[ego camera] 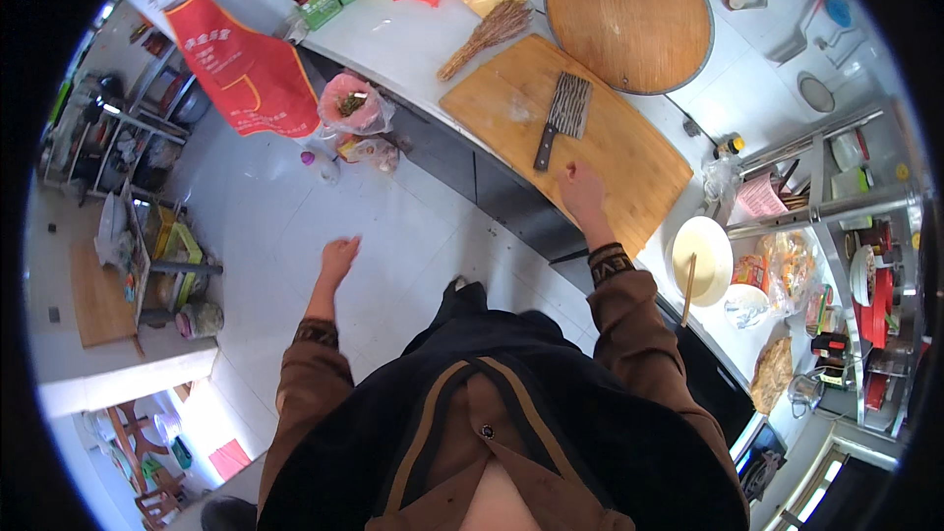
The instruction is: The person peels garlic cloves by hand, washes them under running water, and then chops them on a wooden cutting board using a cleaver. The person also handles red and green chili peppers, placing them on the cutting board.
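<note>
My right hand [581,192] is loosely fisted over the near edge of a wooden cutting board [634,169], with nothing visible in it. Just beyond that hand lies a cleaver [565,116] with a dark riveted handle and a streaked blade, flat on the board. The hand looks apart from the handle. A faint pale dusting marks the board left of the blade. My left hand [340,257] hangs over the tiled floor, its fingers curled together and no object showing in it.
A large round wooden board [630,15] leans against the wall behind the counter. A straw whisk broom [487,37] lies left of the cutting board. At right stands a white bowl [702,273] of pale batter with chopsticks [689,291]. A bagged bin [352,107] and red apron [240,63] are at left.
</note>
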The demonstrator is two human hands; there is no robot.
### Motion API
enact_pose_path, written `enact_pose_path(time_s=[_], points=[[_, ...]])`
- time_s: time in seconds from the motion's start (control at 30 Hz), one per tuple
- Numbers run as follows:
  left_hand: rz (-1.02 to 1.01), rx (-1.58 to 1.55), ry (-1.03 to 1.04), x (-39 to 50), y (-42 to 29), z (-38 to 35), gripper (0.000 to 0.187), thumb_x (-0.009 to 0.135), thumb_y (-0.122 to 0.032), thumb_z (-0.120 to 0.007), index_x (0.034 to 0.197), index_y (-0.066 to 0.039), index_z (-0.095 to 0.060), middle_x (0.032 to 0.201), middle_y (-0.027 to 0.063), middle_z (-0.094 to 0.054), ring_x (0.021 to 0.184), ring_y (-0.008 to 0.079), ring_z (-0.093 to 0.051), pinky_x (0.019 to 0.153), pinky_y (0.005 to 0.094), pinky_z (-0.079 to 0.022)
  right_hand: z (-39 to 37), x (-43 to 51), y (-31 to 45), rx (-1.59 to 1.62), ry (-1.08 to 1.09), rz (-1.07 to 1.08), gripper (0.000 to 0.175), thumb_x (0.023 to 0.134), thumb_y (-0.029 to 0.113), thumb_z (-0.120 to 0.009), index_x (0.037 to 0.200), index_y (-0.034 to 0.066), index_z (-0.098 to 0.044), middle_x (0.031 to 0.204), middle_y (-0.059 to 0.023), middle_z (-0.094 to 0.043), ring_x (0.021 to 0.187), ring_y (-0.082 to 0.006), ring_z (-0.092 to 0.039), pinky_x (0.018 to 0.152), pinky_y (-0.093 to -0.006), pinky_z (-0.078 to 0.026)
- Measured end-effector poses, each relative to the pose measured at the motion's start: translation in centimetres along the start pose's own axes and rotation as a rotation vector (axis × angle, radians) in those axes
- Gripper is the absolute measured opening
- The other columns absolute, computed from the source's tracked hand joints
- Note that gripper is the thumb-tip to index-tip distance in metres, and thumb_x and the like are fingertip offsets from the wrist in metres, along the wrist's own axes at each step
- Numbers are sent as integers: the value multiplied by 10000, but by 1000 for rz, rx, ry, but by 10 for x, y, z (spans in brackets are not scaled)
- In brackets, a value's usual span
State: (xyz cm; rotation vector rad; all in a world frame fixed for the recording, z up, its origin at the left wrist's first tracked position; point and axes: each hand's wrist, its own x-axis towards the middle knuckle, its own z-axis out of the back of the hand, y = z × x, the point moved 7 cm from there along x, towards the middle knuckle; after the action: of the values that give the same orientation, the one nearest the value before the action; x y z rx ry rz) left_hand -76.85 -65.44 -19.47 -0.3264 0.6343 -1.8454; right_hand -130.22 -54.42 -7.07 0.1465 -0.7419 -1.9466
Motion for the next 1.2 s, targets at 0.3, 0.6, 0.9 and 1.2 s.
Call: enact_pose_path(time_s=[0.3,0.6,0.9,1.2], points=[[-159,9,-117,259,-249,12,421,842,-473,-592,912,-71,-699,798,174,-670,791,334,-646,702,419,-496,-66,64,1,-186,205,-286,448,799,357,-600,1052,31,-426,858,-219,-646,800,-414,-627,679,-511,-483],[-56,405,38,410,-272,-13,473,784,-515,-651,991,-92,-699,932,151,-686,890,308,-655,752,403,-523,19,13,-64,-264,161,-192,368,766,256,-655,1004,47,-468,875,-199,-576,796,-394,-582,676,-502,-467],[-22,-28,478,435,-267,-40,395,745,-400,-721,822,-14,-682,768,124,-660,719,186,-635,648,338,-505,-22,69,-9,127,32,-345,332,769,289,-687,987,65,-575,883,-119,-624,845,-327,-603,698,-434,-477],[-511,-473,560,233,-304,-4,308,822,-289,-703,943,-7,-672,713,36,-609,672,91,-558,619,251,-462,-122,89,107,1142,-88,-415,625,891,145,-623,1373,33,-240,1128,-114,-547,756,-171,-621,580,-268,-514]])
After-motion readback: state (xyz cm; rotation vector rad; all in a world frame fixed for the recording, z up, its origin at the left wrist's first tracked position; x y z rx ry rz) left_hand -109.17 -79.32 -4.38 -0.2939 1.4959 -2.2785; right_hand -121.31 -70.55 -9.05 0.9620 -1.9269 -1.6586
